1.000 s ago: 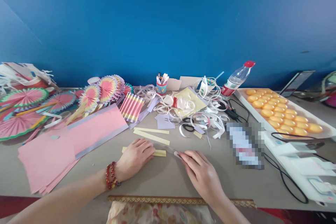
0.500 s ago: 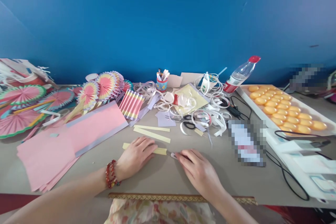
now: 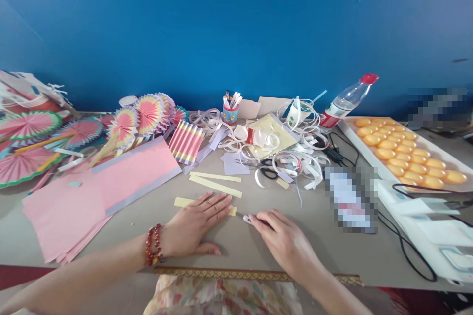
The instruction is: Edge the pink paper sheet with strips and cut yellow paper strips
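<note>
My left hand (image 3: 197, 221) lies flat on the table with its fingers stretched out, pressing on a pale yellow paper strip (image 3: 182, 202). One end of the strip shows left of the hand, the other just past the fingertips. My right hand (image 3: 288, 241) is closed around a small tool with a pale lilac handle (image 3: 247, 218). Its thin dark tip points at the strip's right end, a little apart from it. Whether the tip is a blade I cannot tell. Two more yellow strips (image 3: 216, 185) lie just beyond my left hand.
Pink paper sheets (image 3: 62, 216) and pleated paper fans (image 3: 150, 113) lie left. A pen cup (image 3: 230, 114), tangled white strips (image 3: 310, 172) and black-handled scissors (image 3: 268, 173) sit beyond my hands. A tilted bottle (image 3: 347, 101), an orange-domed tray (image 3: 406, 157) and a power strip (image 3: 406, 236) stand right.
My left hand has slid right and spread flat, its thumb now out to the side. The tool in my right hand has drawn slightly right, away from the strip's end.
</note>
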Motion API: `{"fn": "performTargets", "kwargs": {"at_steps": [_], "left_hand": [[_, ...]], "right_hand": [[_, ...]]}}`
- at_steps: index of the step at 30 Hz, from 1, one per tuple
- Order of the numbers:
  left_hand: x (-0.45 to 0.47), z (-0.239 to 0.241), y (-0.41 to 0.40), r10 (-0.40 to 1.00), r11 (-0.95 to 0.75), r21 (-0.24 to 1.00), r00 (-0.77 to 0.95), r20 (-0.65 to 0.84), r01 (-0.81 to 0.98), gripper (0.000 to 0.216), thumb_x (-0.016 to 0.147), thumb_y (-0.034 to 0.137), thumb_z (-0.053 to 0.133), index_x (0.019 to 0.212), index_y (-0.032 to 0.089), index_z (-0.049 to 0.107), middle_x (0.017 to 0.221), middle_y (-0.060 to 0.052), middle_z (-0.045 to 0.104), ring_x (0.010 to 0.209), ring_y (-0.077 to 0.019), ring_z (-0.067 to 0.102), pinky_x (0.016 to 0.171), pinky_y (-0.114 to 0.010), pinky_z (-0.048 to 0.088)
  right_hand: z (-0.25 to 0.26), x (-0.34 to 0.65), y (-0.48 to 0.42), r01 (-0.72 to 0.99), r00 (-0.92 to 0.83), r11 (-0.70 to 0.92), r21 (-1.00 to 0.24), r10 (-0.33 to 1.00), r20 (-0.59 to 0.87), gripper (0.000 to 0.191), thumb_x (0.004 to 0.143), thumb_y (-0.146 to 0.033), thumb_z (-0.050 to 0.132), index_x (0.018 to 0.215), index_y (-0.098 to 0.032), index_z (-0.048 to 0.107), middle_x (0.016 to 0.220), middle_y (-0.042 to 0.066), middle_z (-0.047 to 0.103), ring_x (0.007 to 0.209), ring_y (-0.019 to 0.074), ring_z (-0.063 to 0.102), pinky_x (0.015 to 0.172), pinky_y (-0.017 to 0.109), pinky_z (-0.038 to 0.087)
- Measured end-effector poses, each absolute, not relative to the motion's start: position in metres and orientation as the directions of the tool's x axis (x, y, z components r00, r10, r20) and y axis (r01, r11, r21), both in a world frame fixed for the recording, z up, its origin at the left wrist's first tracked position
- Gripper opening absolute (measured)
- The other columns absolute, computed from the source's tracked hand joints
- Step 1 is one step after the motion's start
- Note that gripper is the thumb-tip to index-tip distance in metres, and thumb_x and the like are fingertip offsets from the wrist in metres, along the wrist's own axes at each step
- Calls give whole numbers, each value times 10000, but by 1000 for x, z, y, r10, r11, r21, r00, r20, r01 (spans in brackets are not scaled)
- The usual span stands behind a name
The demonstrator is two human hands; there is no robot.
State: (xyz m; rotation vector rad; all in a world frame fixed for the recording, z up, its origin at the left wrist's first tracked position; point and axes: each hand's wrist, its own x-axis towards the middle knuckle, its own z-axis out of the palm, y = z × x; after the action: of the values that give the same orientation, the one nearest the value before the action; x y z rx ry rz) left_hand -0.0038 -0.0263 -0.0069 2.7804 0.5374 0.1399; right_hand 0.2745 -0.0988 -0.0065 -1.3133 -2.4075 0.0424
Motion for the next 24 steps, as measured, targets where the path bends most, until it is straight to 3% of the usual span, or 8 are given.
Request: {"fn": "performTargets", "kwargs": {"at_steps": [18,24], "left_hand": [[-4,-8,-27,378,-888,303,924,53,346,900,895,681,461,1556,157,147,1598,-139,196,1473,-297,197,1208,-483,139],[-4,-7,-26,377,-886,292,926,-2,361,884,914,689,405,1559,152,129,1611,-131,129,1488,-284,136,1216,-465,81]], "right_hand": [[-10,271,-101,790,-508,577,-208,805,306,319,989,-107,381,1193,-153,623,947,80,654,824,178,584,746,286,487],[-13,261,-102,798,-500,568,-199,810,308,310,974,-100,409,1181,-161,632,934,77,654,829,180,584,758,293,489]]}}
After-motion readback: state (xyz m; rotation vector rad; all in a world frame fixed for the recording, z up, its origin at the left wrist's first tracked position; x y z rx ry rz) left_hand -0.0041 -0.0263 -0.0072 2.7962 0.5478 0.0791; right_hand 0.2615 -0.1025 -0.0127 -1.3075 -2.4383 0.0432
